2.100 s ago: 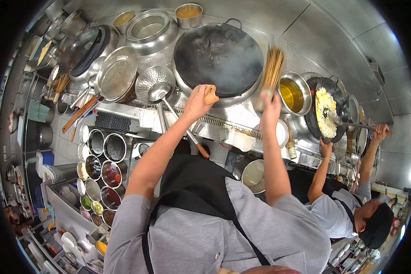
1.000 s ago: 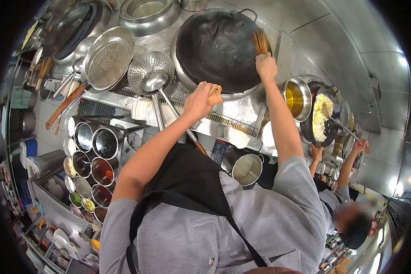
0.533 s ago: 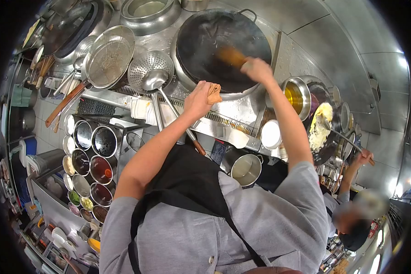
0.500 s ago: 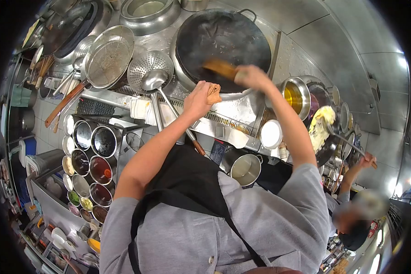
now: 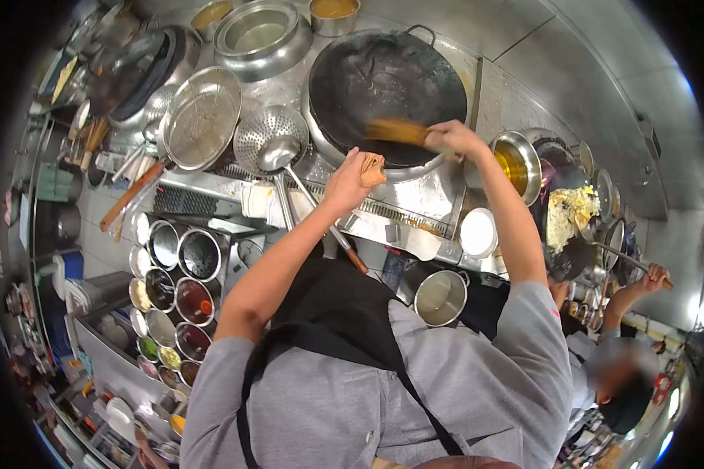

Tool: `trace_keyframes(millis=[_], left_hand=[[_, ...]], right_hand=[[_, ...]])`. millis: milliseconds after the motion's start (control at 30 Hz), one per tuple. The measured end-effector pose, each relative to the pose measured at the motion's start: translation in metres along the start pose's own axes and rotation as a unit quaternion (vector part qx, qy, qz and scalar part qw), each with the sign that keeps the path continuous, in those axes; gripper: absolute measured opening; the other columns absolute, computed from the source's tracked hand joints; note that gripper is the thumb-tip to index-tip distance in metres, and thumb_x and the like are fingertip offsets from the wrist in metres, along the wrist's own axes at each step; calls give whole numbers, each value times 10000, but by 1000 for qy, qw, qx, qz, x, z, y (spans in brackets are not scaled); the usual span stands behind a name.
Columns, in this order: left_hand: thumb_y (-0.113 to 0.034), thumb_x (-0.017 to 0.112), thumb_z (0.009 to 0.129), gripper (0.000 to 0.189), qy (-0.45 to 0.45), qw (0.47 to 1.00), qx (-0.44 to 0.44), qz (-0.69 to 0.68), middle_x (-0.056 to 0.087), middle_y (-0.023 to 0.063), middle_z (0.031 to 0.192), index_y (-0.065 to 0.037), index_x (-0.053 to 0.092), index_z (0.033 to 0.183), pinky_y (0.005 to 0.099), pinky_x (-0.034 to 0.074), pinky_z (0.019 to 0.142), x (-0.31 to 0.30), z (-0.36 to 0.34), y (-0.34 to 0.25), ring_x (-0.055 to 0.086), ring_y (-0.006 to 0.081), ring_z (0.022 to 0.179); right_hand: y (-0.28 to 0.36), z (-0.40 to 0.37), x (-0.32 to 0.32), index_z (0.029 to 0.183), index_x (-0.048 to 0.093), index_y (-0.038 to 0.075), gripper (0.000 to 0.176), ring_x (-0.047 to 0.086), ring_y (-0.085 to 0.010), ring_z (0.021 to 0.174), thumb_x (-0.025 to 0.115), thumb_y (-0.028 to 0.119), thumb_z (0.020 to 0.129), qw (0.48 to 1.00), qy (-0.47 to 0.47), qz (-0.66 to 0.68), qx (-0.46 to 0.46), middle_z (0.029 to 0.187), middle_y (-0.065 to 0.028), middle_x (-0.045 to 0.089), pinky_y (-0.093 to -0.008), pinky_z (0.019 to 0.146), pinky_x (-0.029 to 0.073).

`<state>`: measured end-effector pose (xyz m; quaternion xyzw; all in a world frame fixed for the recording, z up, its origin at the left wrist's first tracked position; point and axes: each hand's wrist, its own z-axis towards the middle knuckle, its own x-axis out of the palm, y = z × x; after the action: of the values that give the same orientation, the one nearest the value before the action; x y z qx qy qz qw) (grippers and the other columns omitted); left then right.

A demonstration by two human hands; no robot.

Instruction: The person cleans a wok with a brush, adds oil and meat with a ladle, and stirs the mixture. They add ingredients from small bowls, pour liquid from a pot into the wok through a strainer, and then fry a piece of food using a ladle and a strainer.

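The bristle brush (image 5: 397, 130) is held low over the near part of the wok (image 5: 368, 74), its blurred bristles pointing to 9 o'clock. Its butt is wrapped by the closed fingers of the right hand (image 5: 457, 141), at the wok's 4 o'clock edge; contact between bristles and metal cannot be told. A folded cloth (image 5: 374, 170) is pinched by the left hand (image 5: 347, 186) at the 7 o'clock edge; whether the rim is gripped through it cannot be told. At 1 o'clock, a loop handle (image 5: 423, 30) is carried by the rim.

From the wok's centre, a gap is left at 3 o'clock, between rim and wall, along the tabletop (image 5: 486, 109). Less room is left at 8 o'clock, where a ladle (image 5: 278, 154) is rested on a perforated skimmer (image 5: 252, 134) near the rim. A sieve (image 5: 203, 117) is seen at 9 o'clock.

Cloudy liquid is held by the wide steel pot (image 5: 289, 53) at 10 o'clock, and yellow liquid by the steel bowl (image 5: 533, 172) at 4 o'clock. A white tub (image 5: 477, 233) is set at 5 o'clock. Dark and red contents are held by the round tins (image 5: 199, 254) towards 7 and 8 o'clock. Pale yellow food (image 5: 565, 219) is worked with a ladle by a co-worker (image 5: 627, 375) towards 4 o'clock.
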<state>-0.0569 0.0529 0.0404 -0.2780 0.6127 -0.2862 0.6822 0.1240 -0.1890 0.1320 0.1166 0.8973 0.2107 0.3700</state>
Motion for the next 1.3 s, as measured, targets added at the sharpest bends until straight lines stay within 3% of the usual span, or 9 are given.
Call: trace_keyframes(millis=[167, 300, 367, 533, 767, 967, 1033, 1233, 1300], left_hand=[[-179, 745, 879, 470, 87, 959, -90, -254, 661, 108, 1171, -39, 542, 1279, 329, 483, 960, -106, -92, -69, 642, 193, 1079], [-218, 775, 870, 509, 128, 935, -147, -294, 650, 102, 1168, -41, 539, 1285, 323, 480, 961, -77, -121, -87, 631, 191, 1081], [-238, 779, 874, 523, 149, 945, -96, -275, 644, 93, 1164, -43, 533, 1293, 310, 480, 948, -53, -112, -89, 624, 177, 1072], [-198, 778, 874, 515, 151, 923, -121, -333, 635, 70, 1145, -46, 529, 1298, 308, 476, 945, -66, -120, -114, 611, 146, 1054], [-227, 787, 867, 549, 81, 951, -85, -287, 641, 72, 1137, -38, 525, 1312, 311, 480, 940, -34, -130, -110, 612, 154, 1047], [-175, 771, 859, 571, 33, 938, -126, -323, 653, 88, 1108, -13, 512, 1342, 311, 527, 850, -38, -150, -116, 652, 157, 936], [-170, 778, 833, 607, 39, 947, -149, -281, 661, 105, 1093, -12, 500, 1348, 321, 523, 866, -33, -145, -131, 660, 191, 934], [-218, 796, 796, 650, 88, 952, -85, -282, 661, 147, 1126, -32, 494, 1341, 349, 489, 929, -25, -162, -137, 640, 223, 1042], [-221, 793, 796, 659, 69, 956, -110, -262, 659, 146, 1132, -36, 490, 1350, 350, 487, 932, -36, -174, -129, 641, 229, 1058]], right_hand=[[-28, 62, 9, 1292, 643, 143, 545, 681, -396, 1020, 719, 395, 814, 910, -384, -144, 55, 1086, -195, 710, -477, 878, 551], [-7, 47, 70, 1362, 622, 155, 638, 694, -331, 1038, 734, 415, 790, 942, -123, -109, -293, 1145, -181, 706, -419, 871, 561], [13, 30, 30, 1297, 669, 163, 610, 701, -365, 960, 747, 418, 749, 996, 12, 47, -72, 1041, -166, 737, -439, 893, 556], [-39, 67, -4, 1320, 481, 52, 535, 617, -464, 1114, 634, 380, 926, 835, -541, 74, 67, 1291, -238, 550, -536, 935, 503], [-137, -7, 182, 1448, 395, -37, 666, 482, -444, 1211, 605, 358, 955, 742, -644, 140, -118, 1321, -272, 536, -507, 1049, 337], [-194, -50, 306, 1374, 498, -13, 590, 443, -443, 1173, 686, 258, 885, 874, -478, -26, 85, 1314, -264, 492, -528, 1005, 360], [-167, -73, 292, 1313, 535, -12, 491, 501, -399, 1105, 668, 160, 872, 842, -534, -34, -65, 1286, -220, 533, -495, 965, 393], [-216, -40, 413, 1470, 426, 14, 609, 456, -362, 1377, 555, 135, 888, 922, 161, 235, -262, 1469, -221, 484, -437, 1128, 354], [-222, -42, 417, 1540, 262, 13, 743, 327, -352, 1458, 551, 138, 867, 990, 62, -37, -123, 1581, -206, 303, -447, 1182, 268]])
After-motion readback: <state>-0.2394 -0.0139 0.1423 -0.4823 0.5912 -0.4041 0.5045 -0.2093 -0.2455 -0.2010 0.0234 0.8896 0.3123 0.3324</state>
